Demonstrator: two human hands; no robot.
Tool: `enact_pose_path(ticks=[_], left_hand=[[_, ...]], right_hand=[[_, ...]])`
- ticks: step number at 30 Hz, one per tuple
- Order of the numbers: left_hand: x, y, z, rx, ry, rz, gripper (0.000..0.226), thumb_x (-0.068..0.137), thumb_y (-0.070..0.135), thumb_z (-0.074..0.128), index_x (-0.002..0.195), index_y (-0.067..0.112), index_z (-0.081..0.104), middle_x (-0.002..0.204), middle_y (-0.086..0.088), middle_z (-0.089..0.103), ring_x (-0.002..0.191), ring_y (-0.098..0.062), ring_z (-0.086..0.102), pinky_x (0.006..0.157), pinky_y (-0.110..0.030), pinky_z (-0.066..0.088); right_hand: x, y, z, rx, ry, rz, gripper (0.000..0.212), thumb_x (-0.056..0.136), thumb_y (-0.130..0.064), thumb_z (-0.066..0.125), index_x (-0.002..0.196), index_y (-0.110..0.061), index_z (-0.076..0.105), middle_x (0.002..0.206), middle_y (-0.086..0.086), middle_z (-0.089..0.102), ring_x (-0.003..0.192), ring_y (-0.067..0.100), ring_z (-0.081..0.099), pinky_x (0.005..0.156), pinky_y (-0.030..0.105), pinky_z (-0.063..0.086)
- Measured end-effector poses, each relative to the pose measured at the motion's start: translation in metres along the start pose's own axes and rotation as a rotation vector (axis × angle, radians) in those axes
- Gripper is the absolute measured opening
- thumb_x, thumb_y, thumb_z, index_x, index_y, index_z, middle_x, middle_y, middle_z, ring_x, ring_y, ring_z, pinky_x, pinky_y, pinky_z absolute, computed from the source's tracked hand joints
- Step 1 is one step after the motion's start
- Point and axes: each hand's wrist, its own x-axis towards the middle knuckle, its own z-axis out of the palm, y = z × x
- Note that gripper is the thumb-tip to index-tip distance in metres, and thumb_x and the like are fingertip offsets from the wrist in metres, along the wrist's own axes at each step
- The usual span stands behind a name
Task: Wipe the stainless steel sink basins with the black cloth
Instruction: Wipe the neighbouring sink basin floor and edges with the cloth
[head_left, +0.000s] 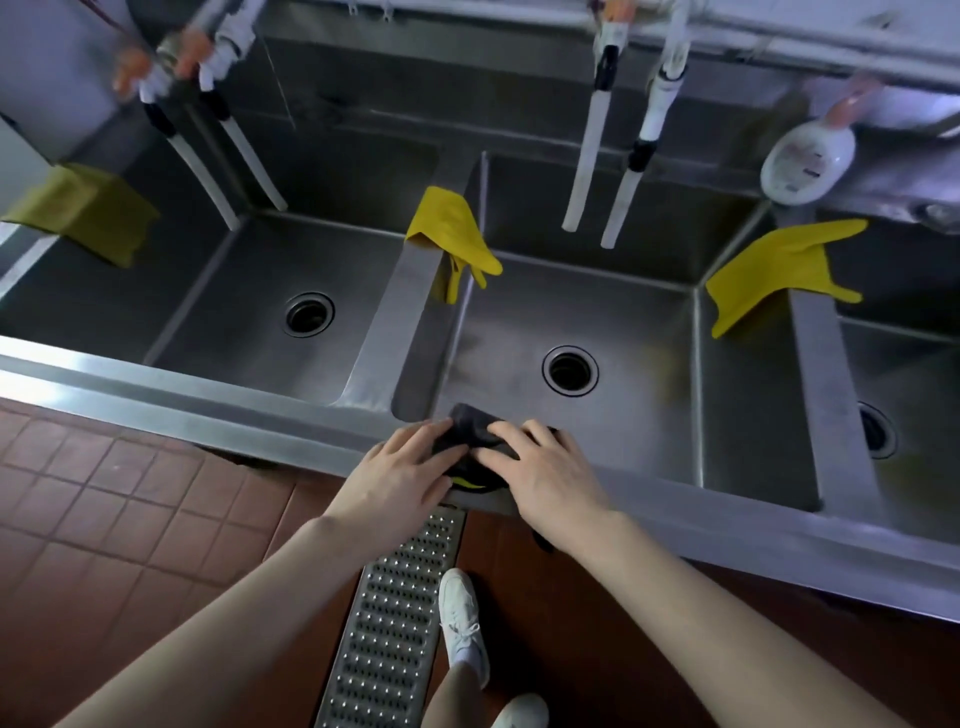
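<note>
Nearest you, a white shoe (460, 608) stands beside a metal floor grate (395, 613) set into red floor tiles (104, 493). Just past that, both your bare hands meet on the near rim of the middle basin (519, 322). Between and under them lies the black cloth (470, 428), bunched up, part on the rim, part tipping into the basin and a little hanging over the front edge. Your left hand (402, 467) lies flat with its fingers nearly straight, resting on the cloth's left side. Your right hand (545, 467) has its fingers bent over the bunch and its thumb across it, so it appears to hold the cloth lightly. Further in, the basin's open drain (570, 370) sits mid-floor. The left basin (249, 322) and the right basin (909, 374) flank it. A yellow glove (457, 239) drapes over the left divider and a second glove (774, 270) over the right one. At the far wall, white hoses (587, 156) hang down into the middle basin. The likely troubles: with so loose a hold the cloth could slide off the rim to the floor, a wide sweep could drag a glove into a basin, and a reach to the far wall could snag the hoses.
</note>
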Motion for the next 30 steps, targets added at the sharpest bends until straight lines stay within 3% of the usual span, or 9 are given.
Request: enact_pose_path(ticks=[3,8,12,18,21,25,27,30], left_hand=[[0.011,0.037,0.015,-0.016,0.022,0.022,0.049,0.087,0.040,0.035,0.133,0.028,0.048,0.145,-0.002,0.041,0.131,-0.024,0.038,0.106,-0.043,0.036],[0.024,0.080,0.042,-0.077,0.069,0.015,0.047,0.086,0.036,0.045,0.131,0.026,0.049,0.145,-0.004,0.042,0.129,-0.027,0.041,0.107,-0.046,0.036],[0.016,0.052,0.032,-0.018,0.051,0.053,0.050,0.087,0.040,0.033,0.136,0.031,0.041,0.147,0.002,0.038,0.134,-0.024,0.035,0.113,-0.044,0.028],[0.004,-0.029,0.003,-0.015,-0.030,0.044,0.053,0.086,0.049,0.038,0.137,0.038,0.039,0.147,0.010,0.037,0.137,-0.016,0.030,0.113,-0.038,0.026],[0.015,-0.042,-0.004,-0.064,-0.069,0.060,0.048,0.084,0.049,0.043,0.132,0.039,0.045,0.139,0.009,0.044,0.124,-0.017,0.046,0.104,-0.037,0.040],[0.054,-0.022,0.004,-0.127,-0.086,0.131,0.051,0.081,0.039,0.060,0.130,0.040,0.046,0.130,0.009,0.052,0.108,-0.018,0.057,0.091,-0.038,0.050],[0.075,0.001,0.011,-0.098,-0.100,0.217,0.052,0.078,0.041,0.059,0.128,0.041,0.047,0.123,0.010,0.057,0.102,-0.015,0.060,0.085,-0.032,0.052],[0.103,0.051,0.032,-0.081,-0.179,0.336,0.055,0.066,0.052,0.050,0.120,0.044,0.048,0.112,0.012,0.061,0.088,-0.010,0.064,0.071,-0.021,0.053]], right_hand=[[-0.033,0.026,-0.005,-0.043,-0.028,0.073,0.045,0.089,-0.012,0.046,0.128,-0.033,0.051,0.145,0.000,0.040,0.123,0.030,0.039,0.091,0.047,0.039],[-0.064,0.051,-0.014,-0.055,-0.071,0.142,0.050,0.090,-0.005,0.049,0.133,-0.032,0.050,0.149,0.000,0.037,0.129,0.029,0.034,0.096,0.049,0.037],[-0.048,0.041,-0.011,-0.011,-0.088,0.109,0.047,0.090,-0.006,0.048,0.130,-0.031,0.051,0.146,0.003,0.038,0.127,0.032,0.035,0.093,0.051,0.039],[0.011,-0.009,0.005,0.043,-0.058,0.092,0.039,0.081,-0.016,0.051,0.114,-0.035,0.060,0.130,0.004,0.055,0.111,0.034,0.050,0.079,0.053,0.045],[0.020,-0.009,0.006,0.018,-0.027,0.059,0.040,0.082,-0.015,0.052,0.116,-0.035,0.060,0.129,0.003,0.056,0.109,0.033,0.053,0.077,0.049,0.046],[0.001,0.018,0.003,0.020,-0.011,0.143,0.046,0.078,-0.019,0.037,0.117,-0.036,0.054,0.126,0.000,0.058,0.102,0.028,0.057,0.073,0.044,0.050],[-0.022,0.041,0.003,-0.013,0.000,0.179,0.049,0.077,-0.017,0.054,0.121,-0.038,0.051,0.128,-0.003,0.055,0.104,0.027,0.056,0.076,0.043,0.050],[-0.071,0.077,-0.003,-0.040,-0.062,0.270,0.070,0.064,-0.021,0.077,0.124,-0.043,0.048,0.132,-0.006,0.049,0.108,0.022,0.052,0.077,0.042,0.053]])
